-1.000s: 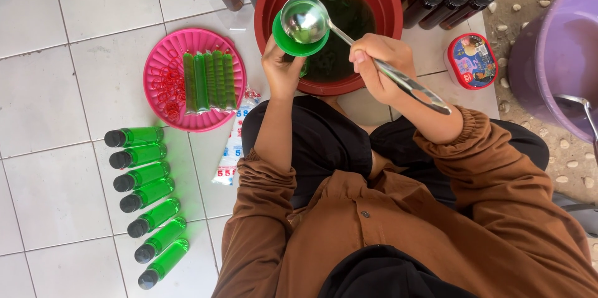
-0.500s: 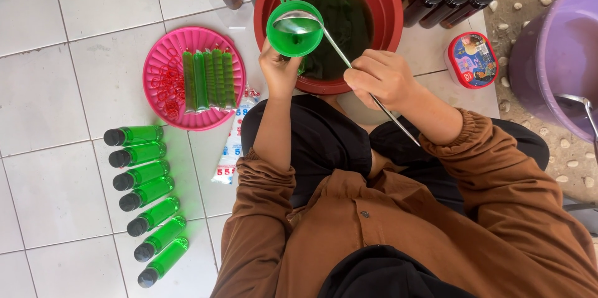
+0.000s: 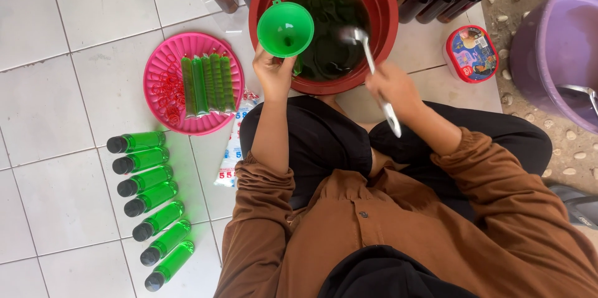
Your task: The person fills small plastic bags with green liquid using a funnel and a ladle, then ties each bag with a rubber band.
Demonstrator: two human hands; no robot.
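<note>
Your left hand (image 3: 274, 73) is closed around the stem of the green funnel (image 3: 285, 28), holding it up over the near edge of the red basin (image 3: 386, 17). Your right hand (image 3: 391, 86) grips the metal ladle (image 3: 372, 67), whose scoop dips into the dark green liquid (image 3: 333, 24). To your left, a pink tray (image 3: 162, 80) holds filled green tubes (image 3: 207, 83), and green bottles (image 3: 149, 198) lie in a row on the floor (image 3: 62, 86).

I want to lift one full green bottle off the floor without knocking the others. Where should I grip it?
Grip the end green bottle by its black cap, coming from the bare tiles on the left. The bottles lie side by side, caps pointing left, so the caps stand free while the bodies nearly touch.
</note>
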